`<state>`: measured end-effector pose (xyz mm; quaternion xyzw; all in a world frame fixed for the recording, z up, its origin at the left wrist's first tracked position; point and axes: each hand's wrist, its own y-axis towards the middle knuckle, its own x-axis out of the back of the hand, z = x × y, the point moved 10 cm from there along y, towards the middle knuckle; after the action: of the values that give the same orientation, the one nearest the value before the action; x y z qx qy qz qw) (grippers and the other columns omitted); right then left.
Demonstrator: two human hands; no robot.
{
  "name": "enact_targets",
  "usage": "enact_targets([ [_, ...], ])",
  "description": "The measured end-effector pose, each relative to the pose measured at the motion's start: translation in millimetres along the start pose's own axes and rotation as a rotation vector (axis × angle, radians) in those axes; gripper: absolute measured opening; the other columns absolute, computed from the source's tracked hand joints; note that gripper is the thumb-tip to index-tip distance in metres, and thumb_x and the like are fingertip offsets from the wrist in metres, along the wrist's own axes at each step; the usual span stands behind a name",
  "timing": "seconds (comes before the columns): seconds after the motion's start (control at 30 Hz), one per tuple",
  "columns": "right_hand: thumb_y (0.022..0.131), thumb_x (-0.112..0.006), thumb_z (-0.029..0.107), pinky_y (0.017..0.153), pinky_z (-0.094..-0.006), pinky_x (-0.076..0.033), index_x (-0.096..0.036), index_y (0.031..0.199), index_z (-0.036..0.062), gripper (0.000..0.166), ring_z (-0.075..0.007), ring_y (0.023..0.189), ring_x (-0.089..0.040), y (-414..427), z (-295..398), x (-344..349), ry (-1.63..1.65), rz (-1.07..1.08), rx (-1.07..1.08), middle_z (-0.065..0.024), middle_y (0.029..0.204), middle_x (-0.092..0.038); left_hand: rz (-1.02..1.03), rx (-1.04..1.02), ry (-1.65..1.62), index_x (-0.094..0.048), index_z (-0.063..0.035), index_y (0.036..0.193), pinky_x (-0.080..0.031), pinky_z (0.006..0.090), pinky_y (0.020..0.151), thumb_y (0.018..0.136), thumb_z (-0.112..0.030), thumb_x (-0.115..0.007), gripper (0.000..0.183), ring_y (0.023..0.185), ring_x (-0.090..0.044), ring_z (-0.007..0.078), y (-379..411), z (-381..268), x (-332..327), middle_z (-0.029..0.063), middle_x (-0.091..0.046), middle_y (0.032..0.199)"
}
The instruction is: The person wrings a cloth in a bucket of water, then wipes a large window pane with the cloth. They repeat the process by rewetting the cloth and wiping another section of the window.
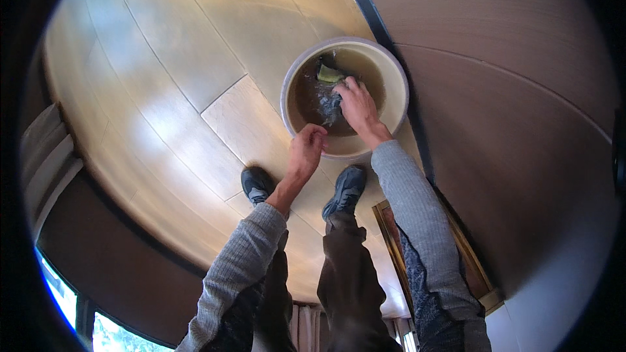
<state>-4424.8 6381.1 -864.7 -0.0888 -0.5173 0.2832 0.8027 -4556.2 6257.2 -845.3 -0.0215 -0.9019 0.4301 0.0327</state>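
Observation:
A round light-coloured basin [394, 102] holds murky brown water [367, 71] with a splashed, rippling patch in its middle. A yellowish-green piece [329, 74], perhaps a cloth or sponge, lies partly in the water, with dark material beside it. My right hand [359, 107] reaches over the water, fingers bent and close to the green piece; its palm side is hidden. My left hand [307, 149] hangs at the basin's near left rim with curled fingers. Whether anything is between them is not visible.
The basin stands on a floor of large glossy tiles [171, 83], close to a brown wall or panel [489, 122] with a dark base strip [364, 2]. My shoes [346, 188] are just behind it. A wooden-framed panel [391, 234] leans at right; a curtain [51, 156] hangs far left.

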Motion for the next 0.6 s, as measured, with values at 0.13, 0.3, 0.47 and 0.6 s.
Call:
enact_targets([
  [0.13, 0.084, -0.064, 0.003, 0.087, -0.0450, -0.053, -0.072, 0.096, 0.0038, 0.015, -0.0365, 0.094, -0.067, -16.2, 12.4, 36.4, 0.419, 0.058, 0.000, -0.0186, 0.100, -0.066, -0.126, -0.139, 0.066, -0.054, -0.0004, 0.135, -0.053, 0.0335, 0.090, 0.106, -0.018, -0.049, 0.034, 0.104, -0.065, 0.0207, 5.9, -29.4, 5.9, 0.0117, -0.066, 0.114],
  [0.3, 0.081, -0.057, -0.003, 0.087, -0.0410, -0.054, -0.070, 0.099, -0.0001, 0.022, -0.0344, 0.095, -0.066, -51.6, 46.2, 98.7, 0.616, 0.073, -0.001, -0.0173, 0.100, -0.066, -0.115, -0.349, -0.065, -0.044, -0.0003, 0.150, -0.026, 0.0379, 0.121, 0.108, -0.034, -0.045, 0.054, 0.146, -0.035, 0.0330, 9.5, -101.0, -14.3, 0.0228, -0.040, 0.154],
  [0.47, 0.079, -0.054, -0.006, 0.096, -0.0373, -0.050, -0.067, 0.107, -0.0018, 0.031, -0.0283, 0.103, -0.064, -59.6, 57.9, 138.9, 0.802, -0.043, 0.068, -0.0143, 0.107, -0.064, 0.057, -0.091, -0.395, -0.052, 0.0018, 0.141, -0.036, 0.0363, 0.114, 0.108, -0.041, -0.044, 0.055, 0.130, -0.053, 0.0280, 25.2, -95.0, -35.8, 0.0185, -0.061, 0.132],
  [0.6, 0.084, -0.059, 0.001, 0.107, -0.0400, -0.044, -0.061, 0.125, 0.0033, 0.041, -0.0300, 0.118, -0.058, -59.5, 57.3, 141.0, 0.940, -0.057, -0.071, -0.0153, 0.123, -0.058, 0.161, 0.246, -0.920, -0.059, -0.0029, 0.125, -0.050, 0.0387, 0.097, 0.107, -0.042, -0.046, 0.045, 0.107, -0.064, 0.0228, 21.5, -79.7, -60.6, 0.0117, -0.066, 0.114],
])
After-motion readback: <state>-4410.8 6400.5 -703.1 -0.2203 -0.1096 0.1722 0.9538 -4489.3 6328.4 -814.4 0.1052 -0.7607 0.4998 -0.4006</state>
